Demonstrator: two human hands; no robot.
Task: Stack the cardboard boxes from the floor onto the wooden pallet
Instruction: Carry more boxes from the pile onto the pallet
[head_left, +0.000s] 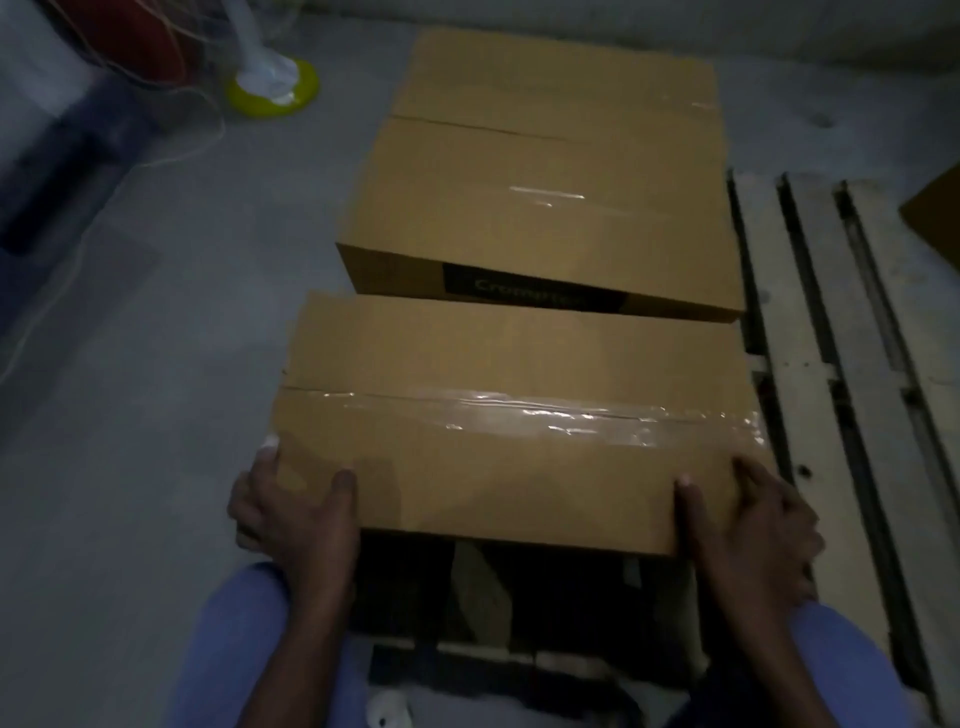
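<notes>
Blue sleeves (249, 639) frame the bottom of the view, and both hands clamp the near corners of a taped cardboard box (514, 415). On the left hand (296, 509), the thumb lies flat on the top panel while the fingers wrap down the side wall. With the right hand (748, 525) it is the same at the opposite corner. Each hand is spread wide around its corner.

This near box sits close against a second cardboard box (545, 192) beyond it, which carries a dark printed label on its facing side. To the right lies the wooden pallet (810, 364), its pale slats bare where they show; the right edges of both boxes lie over its left edge, though whether they rest on it or on the floor (171, 364) I cannot tell. A corner of another box (935, 218) shows at the far right edge.

Risks, as I judge them: the grip takes only the near corners, so a lift could let the far end drop and twist out of the hands. Wrinkled clear tape (545, 410) across the top seam looks loosely stuck, and a heavy load might split it. Dim light hides the slat gaps, where a box corner could catch or sit tilted.
</notes>
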